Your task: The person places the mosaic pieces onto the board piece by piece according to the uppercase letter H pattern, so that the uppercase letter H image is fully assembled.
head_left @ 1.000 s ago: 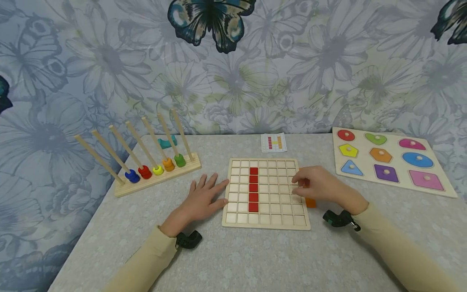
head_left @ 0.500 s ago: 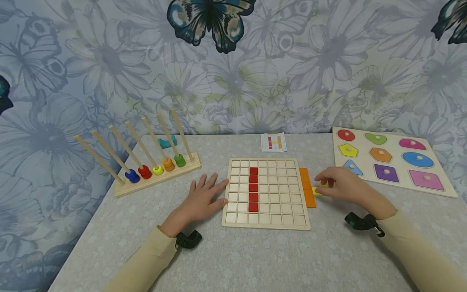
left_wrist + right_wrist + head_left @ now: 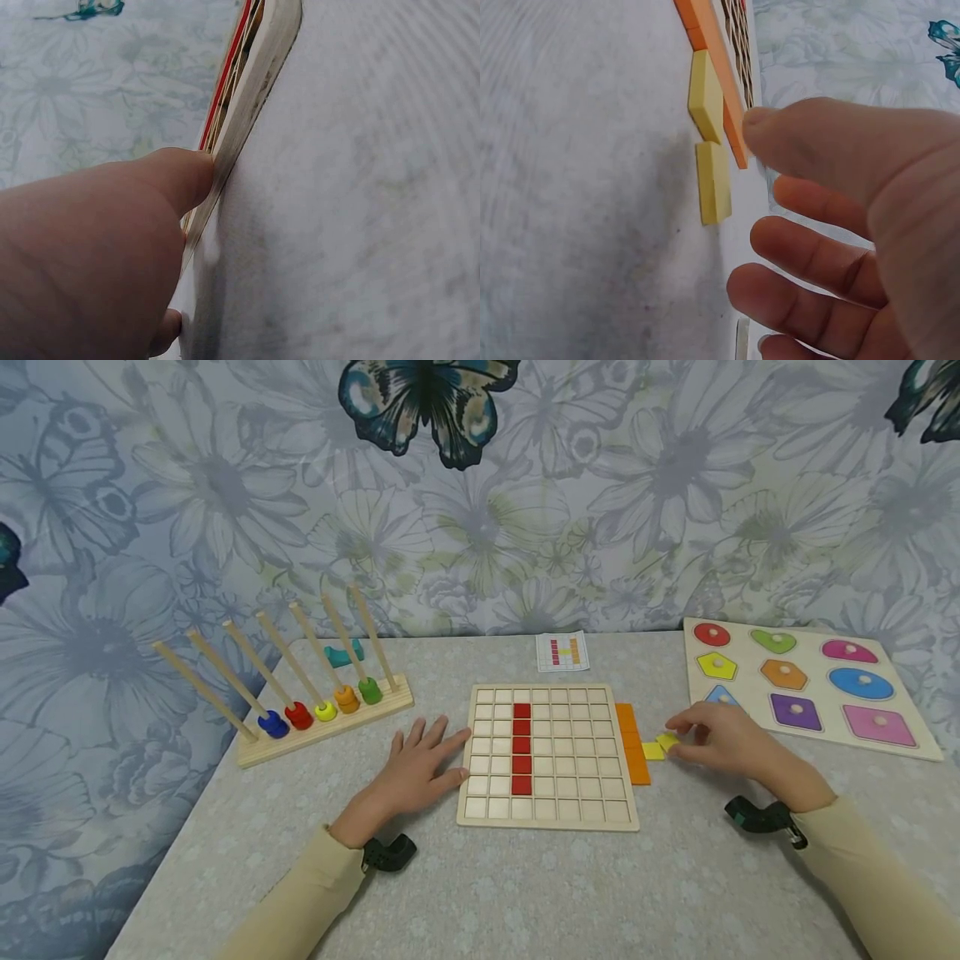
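In the head view a wooden grid board (image 3: 566, 810) lies in the middle of the table, with a column of several red square tiles (image 3: 521, 746) in it. My left hand (image 3: 408, 777) rests flat at the board's left edge; its thumb (image 3: 187, 176) touches the rim in the left wrist view. At the right, my right hand (image 3: 720, 739) is beside two yellow tiles (image 3: 654, 751) on the table. In the right wrist view its fingers are loosely bent, with nothing held and a gap to the nearer yellow tile (image 3: 714, 184).
Orange tiles (image 3: 633, 745) line the board's right edge. Behind it lies a pattern card (image 3: 562, 652). A peg stand with coloured rings (image 3: 330, 727) is at left, a teal object (image 3: 343, 652) behind it. A shape puzzle board (image 3: 750, 689) lies at right.
My right hand has moved right from over the board's edge, past the orange tiles to the yellow ones, which now show more fully. My left hand has stayed in place.
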`<state>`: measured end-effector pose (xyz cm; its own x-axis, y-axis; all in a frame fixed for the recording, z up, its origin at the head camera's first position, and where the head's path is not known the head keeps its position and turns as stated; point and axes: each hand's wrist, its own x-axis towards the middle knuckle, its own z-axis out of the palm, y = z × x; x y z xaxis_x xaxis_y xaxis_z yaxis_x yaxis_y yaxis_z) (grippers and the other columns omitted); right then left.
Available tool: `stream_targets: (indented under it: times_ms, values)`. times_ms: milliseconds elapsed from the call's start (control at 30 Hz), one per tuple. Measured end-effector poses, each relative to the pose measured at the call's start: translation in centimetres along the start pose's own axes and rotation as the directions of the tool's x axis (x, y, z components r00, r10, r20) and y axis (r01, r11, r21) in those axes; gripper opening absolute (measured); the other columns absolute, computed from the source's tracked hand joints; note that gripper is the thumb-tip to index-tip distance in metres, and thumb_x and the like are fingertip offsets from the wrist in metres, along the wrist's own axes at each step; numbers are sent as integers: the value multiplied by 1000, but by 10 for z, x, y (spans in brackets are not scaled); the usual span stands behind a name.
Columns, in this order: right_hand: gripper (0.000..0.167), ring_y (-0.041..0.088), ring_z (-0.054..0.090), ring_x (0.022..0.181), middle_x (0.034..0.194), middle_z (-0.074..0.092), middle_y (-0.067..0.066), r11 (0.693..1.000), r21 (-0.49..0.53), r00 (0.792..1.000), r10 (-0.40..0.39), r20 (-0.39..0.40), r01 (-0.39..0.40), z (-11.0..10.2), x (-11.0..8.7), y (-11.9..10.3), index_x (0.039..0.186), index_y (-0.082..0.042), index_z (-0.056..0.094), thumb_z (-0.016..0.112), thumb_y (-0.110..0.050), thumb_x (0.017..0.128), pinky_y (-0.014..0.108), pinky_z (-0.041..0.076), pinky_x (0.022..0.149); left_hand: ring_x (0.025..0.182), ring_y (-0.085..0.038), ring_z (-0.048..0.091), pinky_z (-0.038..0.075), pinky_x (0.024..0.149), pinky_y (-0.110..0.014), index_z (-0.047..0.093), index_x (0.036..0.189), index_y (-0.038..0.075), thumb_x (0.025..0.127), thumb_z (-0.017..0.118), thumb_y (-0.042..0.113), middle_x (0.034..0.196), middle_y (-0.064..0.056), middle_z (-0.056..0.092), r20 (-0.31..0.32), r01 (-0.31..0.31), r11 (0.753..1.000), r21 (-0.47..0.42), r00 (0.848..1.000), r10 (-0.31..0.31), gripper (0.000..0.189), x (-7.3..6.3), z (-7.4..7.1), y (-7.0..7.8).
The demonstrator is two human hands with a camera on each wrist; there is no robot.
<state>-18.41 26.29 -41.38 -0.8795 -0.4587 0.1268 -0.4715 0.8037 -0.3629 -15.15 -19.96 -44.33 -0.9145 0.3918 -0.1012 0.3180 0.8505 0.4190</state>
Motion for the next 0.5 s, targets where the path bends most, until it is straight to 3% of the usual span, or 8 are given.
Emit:
stream_targets:
  times_ms: [500]
  values:
    - [34, 8, 51, 72, 93, 73, 1, 999, 5, 998, 41, 41, -41, 9, 2, 7, 111, -5, 77, 86, -17, 80, 22, 47, 64, 156, -53, 3, 3, 117, -78, 37, 160, 22, 104, 55, 43, 170, -21, 18, -13, -6, 1000, -5, 1000, 6, 62, -1, 1, 0]
